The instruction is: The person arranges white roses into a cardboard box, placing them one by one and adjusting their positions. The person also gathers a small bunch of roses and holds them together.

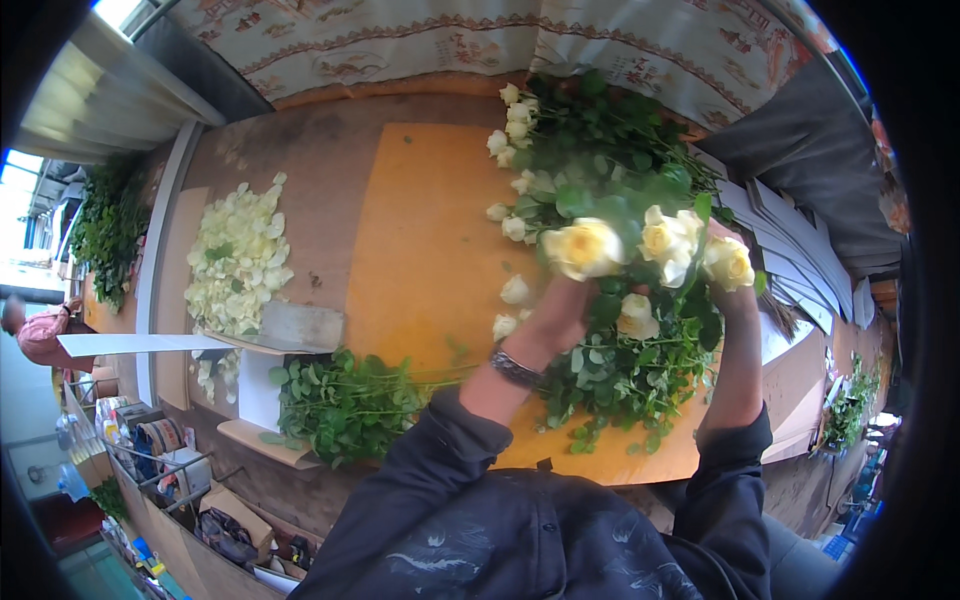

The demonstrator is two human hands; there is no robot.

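Several pale yellow roses (583, 249) are raised over the bench between my hands, some blurred. My left hand (564, 319) is under the leftmost bloom, partly hidden by it and by leaves; its grip does not show. My right hand (724, 236) is behind the rose at the right (729, 262), its fingers largely covered by petals and leaves. Beneath both hands spreads a heap of leafy rose stems (630, 382). More cream roses (517, 124) lie at the far side, heads to the left.
An orange board (427, 247) covers the bench's middle. Loose petals (236, 259) are piled left, beside a metal plate (304, 326). Leafy stems (349, 409) lie near the front edge. White cardboard sheets (795, 255) are stacked right. Another person (49, 334) is at the far left.
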